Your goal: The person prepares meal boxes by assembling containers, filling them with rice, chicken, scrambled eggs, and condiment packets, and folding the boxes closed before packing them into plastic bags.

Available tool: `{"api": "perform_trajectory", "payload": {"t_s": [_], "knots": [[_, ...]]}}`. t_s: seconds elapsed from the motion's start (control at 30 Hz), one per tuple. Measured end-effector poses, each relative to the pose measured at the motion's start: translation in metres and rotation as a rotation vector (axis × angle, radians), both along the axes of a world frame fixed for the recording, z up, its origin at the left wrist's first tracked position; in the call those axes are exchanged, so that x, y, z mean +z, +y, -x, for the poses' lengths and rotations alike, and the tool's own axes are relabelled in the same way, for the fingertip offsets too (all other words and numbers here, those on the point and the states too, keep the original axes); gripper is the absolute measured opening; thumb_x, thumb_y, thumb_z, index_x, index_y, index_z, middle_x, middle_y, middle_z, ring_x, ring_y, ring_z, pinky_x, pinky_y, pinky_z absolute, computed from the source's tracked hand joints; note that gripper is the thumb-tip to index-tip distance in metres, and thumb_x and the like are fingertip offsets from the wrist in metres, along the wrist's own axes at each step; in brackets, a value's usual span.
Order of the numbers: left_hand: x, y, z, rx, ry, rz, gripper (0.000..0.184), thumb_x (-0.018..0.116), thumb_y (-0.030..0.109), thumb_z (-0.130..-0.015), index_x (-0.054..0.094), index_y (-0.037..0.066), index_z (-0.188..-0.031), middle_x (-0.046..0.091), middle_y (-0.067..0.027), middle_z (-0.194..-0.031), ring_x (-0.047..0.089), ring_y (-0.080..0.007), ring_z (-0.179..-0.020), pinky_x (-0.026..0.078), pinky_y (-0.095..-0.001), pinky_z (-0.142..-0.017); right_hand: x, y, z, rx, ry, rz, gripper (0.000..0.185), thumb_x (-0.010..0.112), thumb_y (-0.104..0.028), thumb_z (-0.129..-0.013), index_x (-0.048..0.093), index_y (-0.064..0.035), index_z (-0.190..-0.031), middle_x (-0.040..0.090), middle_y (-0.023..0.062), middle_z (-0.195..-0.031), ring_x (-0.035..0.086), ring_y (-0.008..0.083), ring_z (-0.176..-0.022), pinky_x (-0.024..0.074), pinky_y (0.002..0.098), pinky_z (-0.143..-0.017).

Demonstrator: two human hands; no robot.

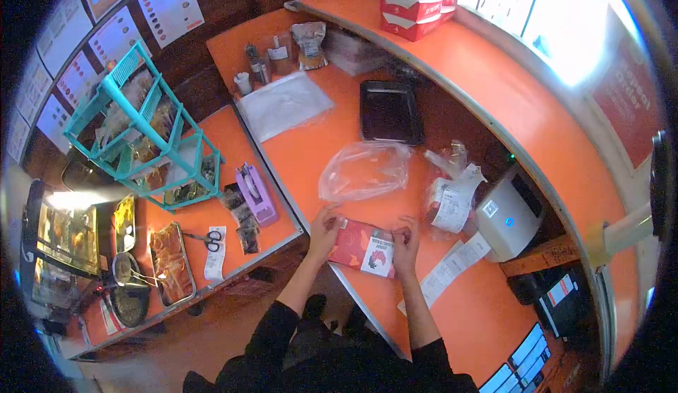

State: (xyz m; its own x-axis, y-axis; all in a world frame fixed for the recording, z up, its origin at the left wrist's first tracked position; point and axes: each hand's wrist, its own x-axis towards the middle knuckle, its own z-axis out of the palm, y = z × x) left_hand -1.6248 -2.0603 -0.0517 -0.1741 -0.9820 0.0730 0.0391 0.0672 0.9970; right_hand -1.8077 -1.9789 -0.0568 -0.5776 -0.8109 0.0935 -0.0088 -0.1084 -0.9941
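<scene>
A flat red food box (349, 247) with a white printed panel lies at the near edge of the orange counter, between my hands. My left hand (325, 232) grips its left end, with the fingers at the upper corner. On the opposite end, my right hand (405, 246) is closed on the edge beside the white panel. Just beyond the box, a clear plastic bag (365, 172) lies crumpled on the counter. To the right of my right hand, a long printed receipt (452, 269) runs across the surface.
A receipt printer (507, 216) and a receipt-covered plastic bag (455, 199) stand at right. Farther back are a black tray (390, 112) and plastic sheets (286, 103). A teal rack (152, 135), purple tape dispenser (256, 195), scissors (213, 237) and food tray (171, 262) occupy the left counter.
</scene>
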Motion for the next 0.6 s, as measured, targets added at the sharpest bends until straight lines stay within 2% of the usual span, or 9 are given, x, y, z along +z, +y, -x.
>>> {"api": "perform_trajectory", "payload": {"t_s": [0.07,0.13,0.2,0.27,0.4,0.5,0.53,0.57,0.6], "knots": [[0.019,0.001,0.002,-0.050,-0.167,0.013,0.019,0.058,0.011,-0.086,0.062,0.006,-0.104,0.061,-0.0105,-0.097,0.059,-0.0228,-0.093,0.043,-0.0323,-0.088,0.000,-0.003,-0.001,-0.161,0.189,0.023,0.016,0.061,-0.017,-0.085,0.058,-0.0038,-0.078,0.049,0.0021,-0.058,0.043,0.0092,-0.055,0.0341,0.0251,-0.050],[0.061,0.016,0.019,-0.120,-1.077,0.282,0.025,0.054,0.017,-0.088,0.060,0.008,-0.110,0.055,-0.0165,-0.117,0.048,-0.0334,-0.117,0.032,-0.0430,-0.102,0.004,0.005,-0.004,-0.181,0.287,-0.090,0.020,0.060,-0.019,-0.086,0.057,-0.0032,-0.073,0.050,0.0040,-0.056,0.044,0.0101,-0.052,0.0356,0.0265,-0.050],[0.045,0.055,0.053,0.272,-1.041,0.410,0.032,0.054,0.028,-0.086,0.059,0.008,-0.110,0.038,-0.0258,-0.134,0.027,-0.0465,-0.129,0.015,-0.0574,-0.107,0.014,0.010,-0.006,-0.200,0.396,-0.189,0.025,0.058,-0.020,-0.087,0.057,-0.0025,-0.069,0.051,0.0060,-0.054,0.044,0.0110,-0.050,0.0370,0.0280,-0.049],[0.044,0.095,0.080,0.270,-1.004,0.389,0.041,0.057,0.036,-0.082,0.058,0.007,-0.111,0.022,-0.0308,-0.140,0.015,-0.0525,-0.131,0.008,-0.0654,-0.104,0.022,0.015,-0.010,-0.350,0.602,-0.234,0.034,0.054,-0.024,-0.089,0.056,-0.0010,-0.065,0.052,0.0092,-0.052,0.047,0.0141,-0.047,0.0396,0.0308,-0.049],[0.044,0.104,0.083,0.205,-0.987,0.429,0.046,0.059,0.039,-0.079,0.058,0.006,-0.110,0.024,-0.0327,-0.138,0.019,-0.0523,-0.129,0.006,-0.0677,-0.102,0.039,0.042,0.007,-0.286,0.381,-0.092,0.037,0.048,-0.025,-0.093,0.058,0.0015,-0.068,0.057,0.0106,-0.059,0.052,0.0183,-0.052,0.0416,0.0325,-0.053],[0.028,0.089,0.072,-0.083,-0.923,0.516,0.040,0.056,0.038,-0.081,0.059,0.008,-0.107,0.025,-0.0310,-0.139,0.022,-0.0502,-0.129,0.014,-0.0662,-0.102,0.078,0.040,0.006,-0.326,0.411,-0.116,0.038,0.047,-0.024,-0.093,0.058,0.0015,-0.068,0.058,0.0101,-0.064,0.051,0.0173,-0.055,0.0412,0.0319,-0.054],[0.027,0.081,0.067,-0.290,-0.927,0.577,0.039,0.058,0.036,-0.080,0.059,0.007,-0.106,0.027,-0.0314,-0.137,0.023,-0.0488,-0.129,0.016,-0.0649,-0.102,0.088,0.033,0.002,-0.311,0.408,-0.113,0.038,0.047,-0.024,-0.093,0.058,0.0015,-0.068,0.058,0.0101,-0.064,0.051,0.0173,-0.055,0.0412,0.0319,-0.054],[0.026,0.075,0.060,-0.495,-0.924,0.635,0.039,0.060,0.034,-0.078,0.059,0.006,-0.105,0.029,-0.0318,-0.136,0.025,-0.0474,-0.129,0.018,-0.0635,-0.102,0.099,0.023,-0.003,-0.235,0.418,-0.025,0.033,0.048,-0.020,-0.092,0.056,0.0013,-0.068,0.052,0.0049,-0.063,0.046,0.0137,-0.057,0.0388,0.0292,-0.056],[0.016,0.071,0.054,-0.477,-0.933,0.628,0.039,0.060,0.034,-0.078,0.059,0.006,-0.105,0.029,-0.0318,-0.136,0.025,-0.0474,-0.129,0.018,-0.0635,-0.102,0.105,0.011,-0.010,-0.157,0.426,0.064,0.029,0.050,-0.016,-0.091,0.055,0.0010,-0.069,0.045,-0.0003,-0.061,0.041,0.0101,-0.059,0.0364,0.0265,-0.058]]}}
